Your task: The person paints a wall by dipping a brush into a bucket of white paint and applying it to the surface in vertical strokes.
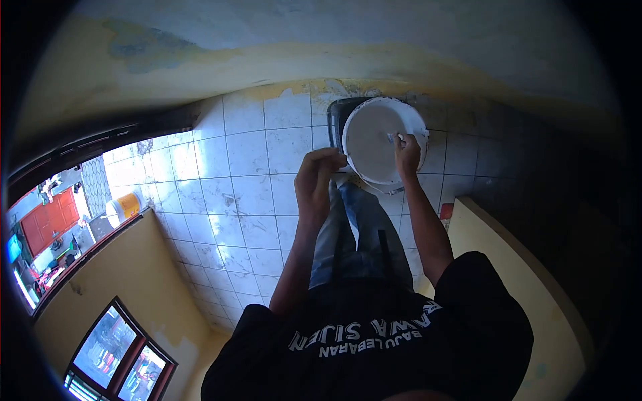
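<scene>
A large white bucket (420,120) holds a greyish-white liquid, seen from above. Over its right side, my right hand (406,155) is closed on a small whitish object (392,138) with a bluish mark; its kind is hidden by the fingers. My left hand (317,182) is to the left of the bucket, its fingers curled and the tips overlapping the bucket's left rim in this view. I cannot tell what, if anything, is in that pinch. A thin wire handle (374,188) hangs along the bucket's near side.
A black tub (336,120) shows behind the bucket's left side. White floor tiles (251,155) carry dark smudges. Ahead is a wall (267,63) with peeling paint. A yellow-and-white pail (123,209) stands by the doorway at left; a low wall (495,247) rises at right.
</scene>
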{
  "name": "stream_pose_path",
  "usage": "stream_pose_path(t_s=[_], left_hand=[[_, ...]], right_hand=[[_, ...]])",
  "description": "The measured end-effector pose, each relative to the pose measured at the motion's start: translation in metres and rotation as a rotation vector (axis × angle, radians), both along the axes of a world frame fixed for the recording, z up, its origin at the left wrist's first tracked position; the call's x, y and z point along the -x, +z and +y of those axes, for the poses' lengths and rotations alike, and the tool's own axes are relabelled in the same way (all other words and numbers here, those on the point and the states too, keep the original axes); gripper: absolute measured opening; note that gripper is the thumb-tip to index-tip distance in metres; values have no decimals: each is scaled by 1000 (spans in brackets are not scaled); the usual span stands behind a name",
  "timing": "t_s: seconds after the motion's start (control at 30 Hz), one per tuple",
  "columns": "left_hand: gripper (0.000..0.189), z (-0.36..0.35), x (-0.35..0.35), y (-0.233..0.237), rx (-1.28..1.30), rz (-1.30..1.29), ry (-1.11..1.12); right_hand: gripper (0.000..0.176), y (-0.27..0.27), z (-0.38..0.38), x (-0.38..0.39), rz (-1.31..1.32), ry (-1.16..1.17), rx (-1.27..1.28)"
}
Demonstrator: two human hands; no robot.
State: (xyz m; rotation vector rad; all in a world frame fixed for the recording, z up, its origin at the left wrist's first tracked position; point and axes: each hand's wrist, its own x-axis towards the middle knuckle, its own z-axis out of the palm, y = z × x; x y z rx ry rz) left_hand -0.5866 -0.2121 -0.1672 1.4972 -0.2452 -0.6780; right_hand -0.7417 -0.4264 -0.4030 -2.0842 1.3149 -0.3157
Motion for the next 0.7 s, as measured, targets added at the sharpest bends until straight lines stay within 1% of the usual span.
stream_pose_path(t_s=[0.07, 0.13, 0.27, 0.37, 0.47, 0.57, 0.67, 0.7], left_hand=[[23, -2, 2, -7, 16, -10, -16], [23, -2, 4, -10, 29, 8, -29], [24, -2, 3, 2, 39, 43, -42], [24, -5, -3, 14, 63, 33, -2], [24, -2, -7, 17, 60, 6, 32], [24, 4, -6, 8, 35, -1, 46], [25, 12, -2, 0, 13, 7, 47], [25, 14, -1, -1, 7, 7, 47]], right_hand=[[30, -7, -1, -4, 19, 10, -9], [30, -9, -3, -2, -52, -14, -4], [25, 28, -2, 2, -202, -51, -11], [22, 30, -2, 6, -346, -175, -201], [21, 35, 0, 7, -378, -124, -412], [23, 30, 1, 0, -277, 56, -473], [26, 15, 1, -7, -113, 329, -356], [29, 10, 2, -10, -99, 351, -371]])
